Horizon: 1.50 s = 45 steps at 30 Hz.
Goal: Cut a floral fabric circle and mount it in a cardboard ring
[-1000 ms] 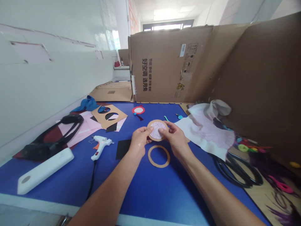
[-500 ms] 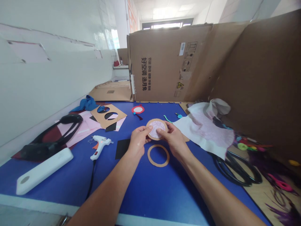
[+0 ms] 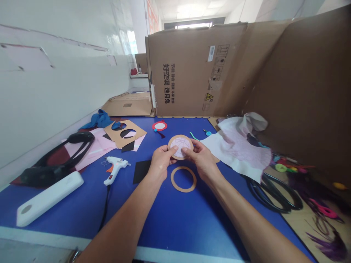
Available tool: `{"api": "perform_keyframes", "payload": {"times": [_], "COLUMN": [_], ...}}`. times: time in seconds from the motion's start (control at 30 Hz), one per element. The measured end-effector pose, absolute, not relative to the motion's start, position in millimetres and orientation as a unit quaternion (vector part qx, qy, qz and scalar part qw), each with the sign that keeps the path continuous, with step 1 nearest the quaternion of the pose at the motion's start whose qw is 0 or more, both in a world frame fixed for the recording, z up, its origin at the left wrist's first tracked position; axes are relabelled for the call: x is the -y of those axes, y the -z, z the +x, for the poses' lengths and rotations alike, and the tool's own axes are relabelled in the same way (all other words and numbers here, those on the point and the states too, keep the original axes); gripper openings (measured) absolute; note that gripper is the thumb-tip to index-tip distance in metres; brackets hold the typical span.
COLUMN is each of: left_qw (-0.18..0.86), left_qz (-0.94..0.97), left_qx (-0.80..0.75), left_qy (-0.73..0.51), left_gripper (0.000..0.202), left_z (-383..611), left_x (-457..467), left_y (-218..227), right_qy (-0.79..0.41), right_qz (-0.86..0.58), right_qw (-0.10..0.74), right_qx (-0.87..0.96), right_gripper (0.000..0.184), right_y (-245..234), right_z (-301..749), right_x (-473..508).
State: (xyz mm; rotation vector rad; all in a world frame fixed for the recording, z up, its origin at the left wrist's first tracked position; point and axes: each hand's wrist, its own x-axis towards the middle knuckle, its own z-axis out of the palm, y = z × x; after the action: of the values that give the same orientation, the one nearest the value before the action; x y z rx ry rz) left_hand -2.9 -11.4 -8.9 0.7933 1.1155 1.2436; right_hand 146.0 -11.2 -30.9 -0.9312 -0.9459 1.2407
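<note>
Both my hands hold up a round cardboard ring with pale pink patterned fabric stretched across it (image 3: 179, 144). My left hand (image 3: 160, 163) pinches its left rim, and my right hand (image 3: 201, 159) pinches its right rim with fingers pressed on the fabric. A second bare cardboard ring (image 3: 183, 179) lies flat on the blue table (image 3: 175, 219) just below my hands. A white hot glue gun (image 3: 115, 164) lies to the left of my left hand, its black cord running toward the front edge.
White-pink fabric sheet (image 3: 241, 146) lies at the right, with black cable (image 3: 274, 197) and coloured bits beyond. A cardboard sheet with round holes (image 3: 125, 132), a red ring (image 3: 159, 126), a black strap (image 3: 55, 160) and a white bar (image 3: 46, 199) lie left. Cardboard walls (image 3: 197, 69) stand behind.
My hands keep their pinch on the fabric-covered ring and have pressed slightly along its rim. The view has shifted a little; nothing on the table has moved.
</note>
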Motion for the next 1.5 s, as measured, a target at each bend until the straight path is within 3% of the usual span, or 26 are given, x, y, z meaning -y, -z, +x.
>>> {"api": "perform_keyframes", "payload": {"times": [1.5], "left_qw": [0.623], "left_qz": [0.306], "left_qx": [-0.478], "left_qy": [-0.539], "left_gripper": [0.008], "left_z": [-3.4], "left_x": [8.6], "left_y": [13.5], "right_qy": [-0.558], "right_qz": [-0.452], "right_qw": [0.589], "right_qx": [0.372], "right_gripper": [0.060], "right_y": [37.6], "right_z": [152.8], "right_x": [4.7]}}
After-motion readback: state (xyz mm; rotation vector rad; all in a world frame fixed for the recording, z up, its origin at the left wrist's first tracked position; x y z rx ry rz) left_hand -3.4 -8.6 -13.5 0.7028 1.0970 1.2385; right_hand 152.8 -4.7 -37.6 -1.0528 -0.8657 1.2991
